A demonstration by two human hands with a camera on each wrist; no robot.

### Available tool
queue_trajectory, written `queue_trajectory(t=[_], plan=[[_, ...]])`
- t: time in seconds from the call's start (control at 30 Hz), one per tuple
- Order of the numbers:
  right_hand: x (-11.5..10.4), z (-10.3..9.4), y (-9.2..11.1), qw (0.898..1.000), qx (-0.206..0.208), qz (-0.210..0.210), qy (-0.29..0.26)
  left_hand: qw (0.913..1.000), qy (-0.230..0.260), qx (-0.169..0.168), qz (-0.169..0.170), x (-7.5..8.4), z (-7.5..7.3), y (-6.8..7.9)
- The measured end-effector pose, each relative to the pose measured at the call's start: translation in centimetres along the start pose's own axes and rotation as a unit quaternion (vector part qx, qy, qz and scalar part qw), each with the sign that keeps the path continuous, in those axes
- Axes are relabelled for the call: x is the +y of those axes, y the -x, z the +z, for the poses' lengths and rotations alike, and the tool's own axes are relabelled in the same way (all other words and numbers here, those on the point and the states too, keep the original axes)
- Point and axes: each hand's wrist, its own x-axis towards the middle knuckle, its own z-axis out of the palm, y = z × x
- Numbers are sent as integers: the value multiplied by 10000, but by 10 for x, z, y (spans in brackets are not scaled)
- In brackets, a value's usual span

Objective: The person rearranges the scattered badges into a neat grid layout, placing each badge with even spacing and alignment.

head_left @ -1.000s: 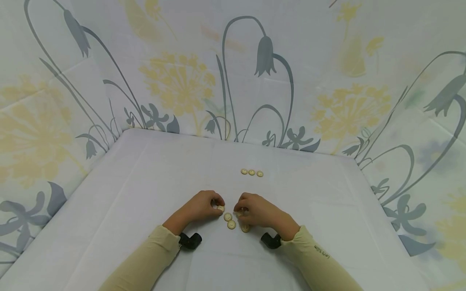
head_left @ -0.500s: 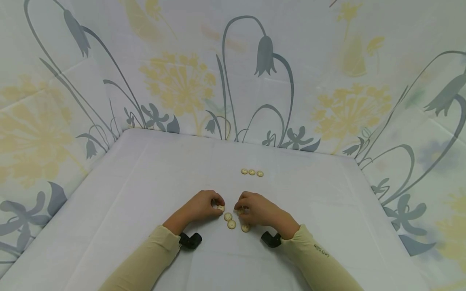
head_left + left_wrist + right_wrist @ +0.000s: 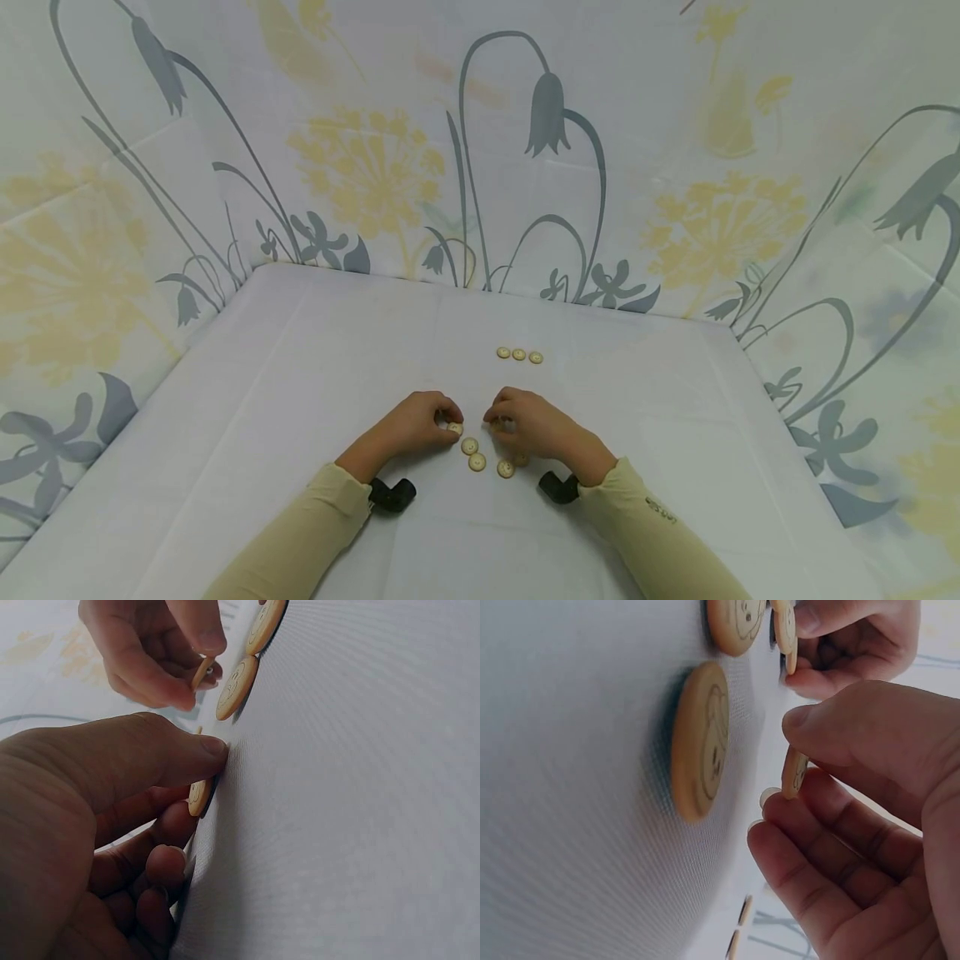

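Observation:
My left hand (image 3: 412,425) pinches a round wooden disc (image 3: 197,798) with a drawn face between thumb and fingers, low against the white cloth. Opposite it in the head view, my right hand (image 3: 536,427) holds another such disc (image 3: 793,772) between thumb and fingertips, lifted just off the cloth. Between the hands lie two touching discs, one farther (image 3: 469,446) and one nearer (image 3: 477,462). A further disc (image 3: 506,468) lies by the right hand, and one more (image 3: 521,459) is partly hidden beneath that hand.
Three more discs (image 3: 519,354) form a short row farther back on the white cloth (image 3: 360,333). Behind and at the sides stands a flower-patterned fabric wall (image 3: 487,167). Black wrist-worn pieces (image 3: 392,497) sit below both wrists.
My right hand has risen slightly and moved a little away from me with its disc, uncovering part of the disc under it. My left hand stays in place.

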Motion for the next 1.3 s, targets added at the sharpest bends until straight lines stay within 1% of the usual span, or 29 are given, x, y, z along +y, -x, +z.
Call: queue_trajectory(t=[0.27, 0.5, 0.67, 0.9, 1.3], plan=[[11, 2, -4, 9995, 289, -137, 7, 10000, -61, -7, 25, 0, 0, 0], [15, 0, -6, 9991, 390, -113, -126, 10000, -12, -20, 5, 1, 0, 0], [17, 0, -9, 9987, 465, -31, -188, 10000, -47, 2, 31, 0, 0, 0], [22, 0, -13, 9984, 544, 111, -130, 10000, -23, -13, -9, 0, 0, 1], [30, 0, -20, 9976, 587, 348, -132, 10000, -37, 13, 8, 2, -1, 1]])
